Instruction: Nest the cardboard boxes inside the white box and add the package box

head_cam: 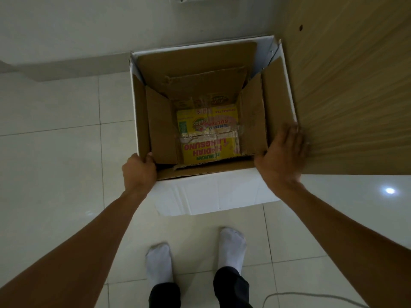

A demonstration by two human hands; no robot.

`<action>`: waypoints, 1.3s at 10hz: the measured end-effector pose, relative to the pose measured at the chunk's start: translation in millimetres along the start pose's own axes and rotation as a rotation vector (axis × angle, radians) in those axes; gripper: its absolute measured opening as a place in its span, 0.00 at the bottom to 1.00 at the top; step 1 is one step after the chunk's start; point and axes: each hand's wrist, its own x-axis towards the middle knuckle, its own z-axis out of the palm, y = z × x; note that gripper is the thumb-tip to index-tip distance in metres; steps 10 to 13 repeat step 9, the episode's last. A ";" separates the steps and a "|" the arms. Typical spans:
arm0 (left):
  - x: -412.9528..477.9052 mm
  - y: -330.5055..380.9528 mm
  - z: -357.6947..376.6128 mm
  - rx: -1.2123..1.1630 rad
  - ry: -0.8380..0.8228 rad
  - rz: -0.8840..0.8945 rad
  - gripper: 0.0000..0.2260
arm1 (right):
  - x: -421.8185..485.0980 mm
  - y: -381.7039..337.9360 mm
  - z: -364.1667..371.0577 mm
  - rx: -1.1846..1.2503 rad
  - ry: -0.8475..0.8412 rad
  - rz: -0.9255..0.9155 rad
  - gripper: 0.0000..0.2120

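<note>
A large white box [213, 190] stands open on the tiled floor in front of my feet. Brown cardboard boxes [253, 116] sit nested inside it, their flaps upright along the walls. At the bottom lies a yellow printed package box [209, 136] with red lettering. My left hand [139, 171] grips the near-left corner of the white box rim, fingers curled over the edge. My right hand [282, 152] lies flat against the near-right corner, fingers spread along the outside of the rim.
A wood-grain panel [347, 85] stands right against the box's right side. A white wall and skirting run behind and to the left. My two white-socked feet [195, 258] stand just before the box. A thin cable [311, 296] lies on the floor at lower right.
</note>
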 end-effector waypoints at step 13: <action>-7.7 22.3 -44.8 -0.164 0.091 -0.009 0.37 | -31.2 -9.7 -26.0 0.277 -0.020 -0.113 0.13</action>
